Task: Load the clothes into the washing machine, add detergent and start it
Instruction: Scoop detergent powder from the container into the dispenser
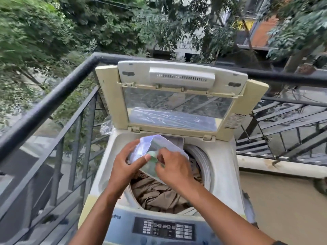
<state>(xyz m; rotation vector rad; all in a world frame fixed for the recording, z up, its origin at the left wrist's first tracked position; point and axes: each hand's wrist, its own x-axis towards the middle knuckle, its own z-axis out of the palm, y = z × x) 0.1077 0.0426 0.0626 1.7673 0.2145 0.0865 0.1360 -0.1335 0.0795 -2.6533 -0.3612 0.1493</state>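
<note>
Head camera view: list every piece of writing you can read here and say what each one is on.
"Drum": end of a partly hidden logo on the washing machine, above the control panel.
"LEELA": on the pale building wall behind the trees; the line above it is too blurred.
Control panel buttons: too small to read.
Sticker on the lid edge: too small.
Pouch in both hands: nothing legible.

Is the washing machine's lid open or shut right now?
Open. The lid stands raised behind the drum, and brown clothes show inside the uncovered drum opening.
</note>
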